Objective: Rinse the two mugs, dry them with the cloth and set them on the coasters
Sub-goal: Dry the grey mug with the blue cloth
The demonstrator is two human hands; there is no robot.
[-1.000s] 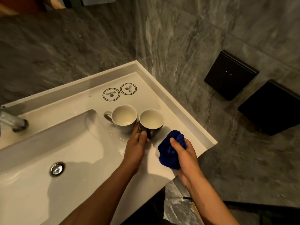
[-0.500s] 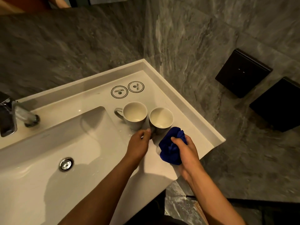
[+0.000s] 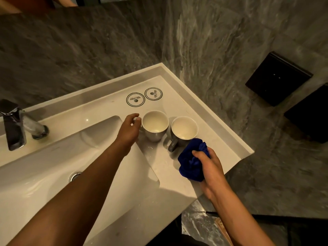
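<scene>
Mugs (image 3: 155, 125) stand side by side just beyond both hands, left hand (image 3: 128, 132) curled, seemingly empty, at the nearer one's handle side, right hand (image 3: 210, 166) clutching cloth (image 3: 190, 163).

Two mugs (image 3: 155, 125) (image 3: 183, 132) upright mid-frame on table (image 3: 177, 178), two coasters (image 3: 135, 99) (image 3: 153, 94) above; left hand (image 3: 128, 130) at left mug's handle, right hand (image 3: 210, 167) clutching blue cloth (image 3: 190, 162).

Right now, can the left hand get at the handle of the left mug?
Probably yes. The left hand is already beside the left mug on its handle side, with nothing between them. The right hand with the cloth stays clear.
</scene>
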